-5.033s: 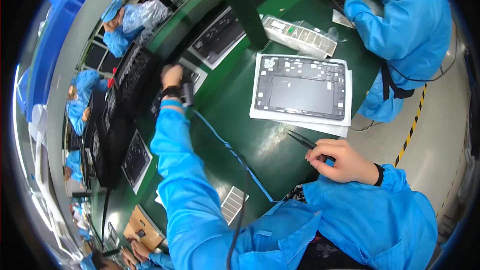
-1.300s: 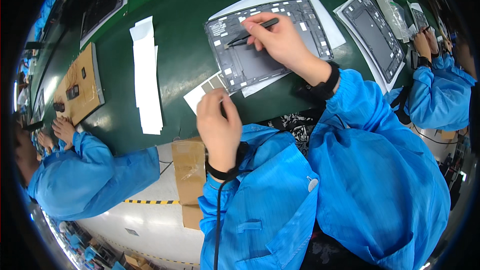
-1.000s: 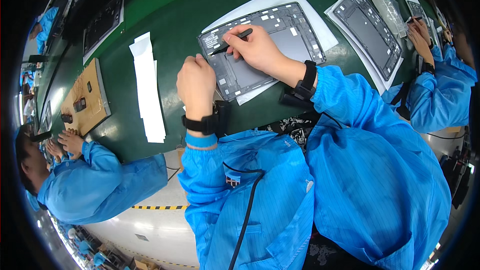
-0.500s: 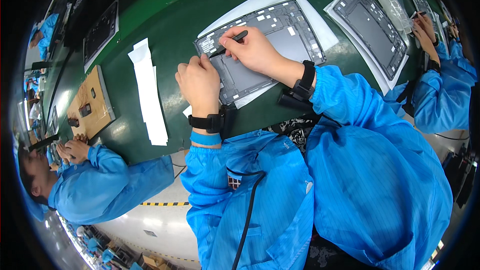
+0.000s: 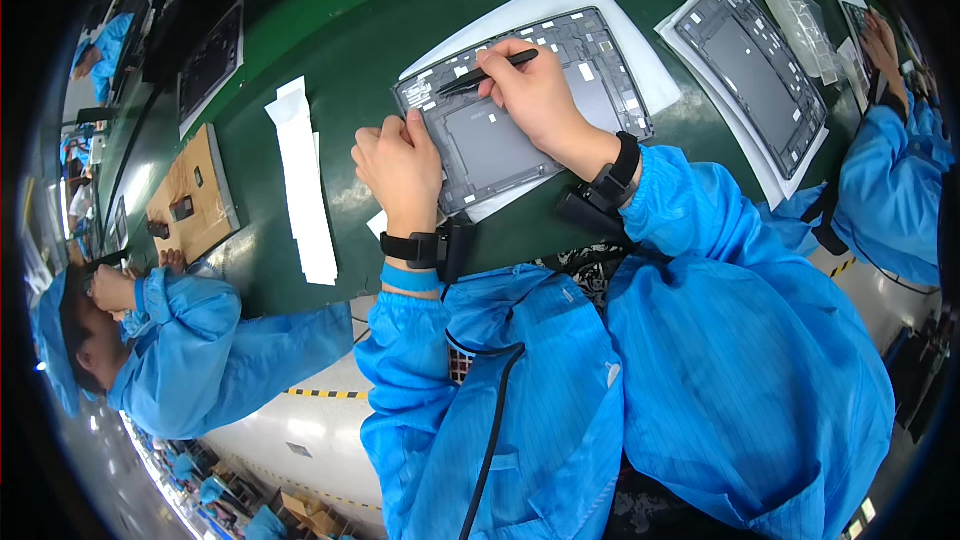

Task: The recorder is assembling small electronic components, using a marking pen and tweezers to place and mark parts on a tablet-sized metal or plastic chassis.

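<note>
A dark grey tablet back cover (image 5: 490, 145), dotted with small white and grey pieces, lies tilted on white sheets (image 5: 655, 80) in front of me. My left hand (image 5: 400, 165) is closed at the cover's left edge, thumb along its rim and the other fingers curled. My right hand (image 5: 535, 95) is above the cover, pinching slim black tweezers (image 5: 500, 67). Their tip points down and left at the cover's upper left part. Whether the tip holds a small piece cannot be made out. Both wrists wear black straps.
Left of me lie white paper strips (image 5: 303, 195) and a brown board (image 5: 190, 195) with small dark parts. Another back cover (image 5: 755, 65) rests on sheets at the right, beside a clear plastic tray (image 5: 795, 15). Co-workers in blue sit on both sides of the green table (image 5: 345, 70).
My right hand has shifted slightly right, and the tweezers now lie flatter, their tip higher on the cover. My left hand stays at the edge. The left co-worker raised a hand toward the head.
</note>
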Action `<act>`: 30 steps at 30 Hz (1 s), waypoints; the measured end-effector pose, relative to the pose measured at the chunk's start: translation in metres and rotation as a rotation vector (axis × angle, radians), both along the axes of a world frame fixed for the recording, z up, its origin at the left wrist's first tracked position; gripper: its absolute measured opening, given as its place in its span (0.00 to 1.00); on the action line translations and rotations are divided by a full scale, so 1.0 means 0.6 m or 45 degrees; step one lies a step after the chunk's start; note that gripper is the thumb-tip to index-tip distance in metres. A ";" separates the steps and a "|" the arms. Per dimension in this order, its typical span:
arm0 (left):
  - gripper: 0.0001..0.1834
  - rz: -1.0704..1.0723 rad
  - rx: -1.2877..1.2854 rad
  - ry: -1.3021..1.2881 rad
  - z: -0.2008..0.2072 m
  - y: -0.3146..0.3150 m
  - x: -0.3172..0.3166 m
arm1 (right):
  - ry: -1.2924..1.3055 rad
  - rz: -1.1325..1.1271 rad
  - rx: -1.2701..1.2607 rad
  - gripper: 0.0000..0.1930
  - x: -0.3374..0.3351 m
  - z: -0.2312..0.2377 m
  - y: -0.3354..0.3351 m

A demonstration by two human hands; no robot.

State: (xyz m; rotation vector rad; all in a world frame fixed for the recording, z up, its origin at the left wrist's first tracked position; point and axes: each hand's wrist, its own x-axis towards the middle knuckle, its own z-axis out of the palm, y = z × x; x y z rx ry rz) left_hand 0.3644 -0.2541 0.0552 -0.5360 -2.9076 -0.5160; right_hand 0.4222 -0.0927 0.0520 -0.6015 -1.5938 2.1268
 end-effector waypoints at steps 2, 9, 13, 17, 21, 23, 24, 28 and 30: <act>0.17 0.011 0.003 0.028 -0.008 -0.003 0.000 | 0.008 0.019 -0.005 0.10 0.002 0.005 -0.002; 0.16 0.000 0.133 0.117 0.007 -0.030 0.014 | 0.026 0.059 0.022 0.10 0.000 0.007 0.000; 0.08 -0.005 0.559 0.066 0.062 -0.119 0.131 | 0.101 0.172 -0.108 0.14 0.037 0.062 0.003; 0.19 -0.229 0.403 0.081 -0.013 -0.154 0.207 | -0.042 0.554 0.007 0.11 0.075 0.070 -0.070; 0.20 -0.199 0.279 0.223 -0.051 -0.155 0.216 | -0.085 0.707 0.348 0.08 0.052 0.040 -0.137; 0.20 -0.208 0.274 0.277 -0.065 -0.157 0.213 | -0.108 0.738 0.406 0.08 0.045 0.026 -0.147; 0.20 -0.203 0.288 0.278 -0.069 -0.158 0.214 | -0.127 0.763 0.451 0.08 0.043 0.023 -0.150; 0.20 -0.217 0.299 0.297 -0.071 -0.163 0.215 | -0.165 0.797 0.501 0.08 0.046 0.030 -0.159; 0.20 -0.216 0.307 0.296 -0.071 -0.163 0.216 | -0.144 0.826 0.573 0.08 0.050 0.032 -0.163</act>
